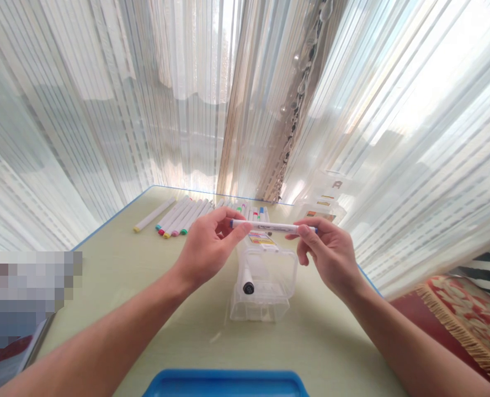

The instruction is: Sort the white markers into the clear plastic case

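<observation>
**Two hands, one marker, axis 9-to-3**

Head view: both hands are up over the table [116,286] at frame centre. The white marker [270,226] lies level between them, long axis from 9 to 3 o'clock, its right end a touch lower, with blue tips showing at both ends. The left hand [206,251] pinches the 9 o'clock end between thumb and fingertips. The right hand [331,256] pinches the 3 o'clock end the same way, so neither is nearer than the other. At 6 o'clock from the marker, just below it, sits a clear plastic box [286,270] with a black-capped marker [248,286] inside. A row of markers [182,216] lies at 10 o'clock on the table's far side. A blue tray [224,383] sits at the near edge, and a curtain [104,110] hangs behind.
</observation>
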`<state>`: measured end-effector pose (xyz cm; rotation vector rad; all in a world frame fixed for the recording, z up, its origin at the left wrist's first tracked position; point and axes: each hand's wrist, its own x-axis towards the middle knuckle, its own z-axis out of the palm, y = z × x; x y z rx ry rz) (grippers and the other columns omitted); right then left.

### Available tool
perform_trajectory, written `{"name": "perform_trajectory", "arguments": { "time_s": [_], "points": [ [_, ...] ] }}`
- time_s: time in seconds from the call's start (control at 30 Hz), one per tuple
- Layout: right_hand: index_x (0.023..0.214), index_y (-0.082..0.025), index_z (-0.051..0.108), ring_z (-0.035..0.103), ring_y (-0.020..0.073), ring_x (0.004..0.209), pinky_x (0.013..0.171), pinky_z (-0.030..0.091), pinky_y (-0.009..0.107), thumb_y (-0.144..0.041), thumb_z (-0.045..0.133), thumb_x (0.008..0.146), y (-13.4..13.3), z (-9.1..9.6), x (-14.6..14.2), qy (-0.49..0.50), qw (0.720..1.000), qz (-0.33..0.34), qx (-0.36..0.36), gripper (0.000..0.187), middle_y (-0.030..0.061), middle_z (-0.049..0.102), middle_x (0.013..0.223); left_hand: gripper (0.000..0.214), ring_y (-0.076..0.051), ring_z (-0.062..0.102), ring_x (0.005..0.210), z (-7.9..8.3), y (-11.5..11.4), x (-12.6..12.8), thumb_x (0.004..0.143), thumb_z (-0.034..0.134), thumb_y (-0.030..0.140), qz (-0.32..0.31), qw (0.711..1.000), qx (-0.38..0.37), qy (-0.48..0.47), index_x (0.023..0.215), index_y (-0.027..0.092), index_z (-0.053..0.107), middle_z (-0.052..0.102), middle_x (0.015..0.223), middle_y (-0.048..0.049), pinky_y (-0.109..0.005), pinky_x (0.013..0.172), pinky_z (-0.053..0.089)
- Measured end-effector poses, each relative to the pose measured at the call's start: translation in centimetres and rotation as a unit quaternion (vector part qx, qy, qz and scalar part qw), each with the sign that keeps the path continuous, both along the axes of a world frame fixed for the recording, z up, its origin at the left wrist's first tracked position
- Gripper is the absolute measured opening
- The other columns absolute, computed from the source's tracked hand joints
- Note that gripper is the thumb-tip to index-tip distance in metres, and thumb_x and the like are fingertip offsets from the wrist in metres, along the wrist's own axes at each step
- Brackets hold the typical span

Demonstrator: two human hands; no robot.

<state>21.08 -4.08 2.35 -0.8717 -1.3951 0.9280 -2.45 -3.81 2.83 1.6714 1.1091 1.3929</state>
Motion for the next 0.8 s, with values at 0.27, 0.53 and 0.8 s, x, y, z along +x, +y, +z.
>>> {"name": "perform_trajectory", "arguments": {
  "time_s": [0.27, 0.53, 0.8],
  "points": [
    [0.092, -0.017, 0.073, 0.058, 0.0096, 0.042, 0.037, 0.042, 0.022, -0.04, 0.064, 0.097, 0.21, -0.11, 0.2, 0.052, 0.998, 0.028, -0.02, 0.025, 0.0067, 0.077, 0.083, 0.026, -0.009, 0.047, 0.05, 0.24, 0.02, -0.16, 0.094, 0.06, 0.035, -0.029, 0.998, -0.023, -0.054, 0.097, 0.013, 0.073, 0.064, 0.07, -0.0012, -0.025, 0.048, 0.036],
    [0.093, -0.017, 0.072, 0.058, 0.0106, 0.042, 0.038, 0.042, 0.024, -0.043, 0.06, 0.099, 0.32, -0.18, 0.26, 0.051, 0.998, 0.025, -0.026, 0.028, 0.0074, 0.077, 0.083, 0.027, -0.012, 0.052, 0.055, 0.09, 0.11, -0.18, 0.092, 0.056, 0.032, -0.05, 0.99, -0.048, -0.123, 0.095, 0.011, 0.074, 0.066, 0.07, -0.0054, -0.026, 0.051, 0.041],
    [0.093, -0.017, 0.072, 0.057, 0.0105, 0.042, 0.038, 0.042, 0.024, -0.043, 0.06, 0.098, 0.37, -0.25, 0.24, 0.048, 0.998, 0.026, -0.027, 0.029, 0.0071, 0.077, 0.081, 0.023, -0.012, 0.052, 0.053, 0.17, 0.0, -0.1, 0.09, 0.056, 0.027, -0.055, 0.985, -0.05, -0.159, 0.095, 0.011, 0.073, 0.066, 0.069, -0.0049, -0.026, 0.05, 0.041]
  ]
}}
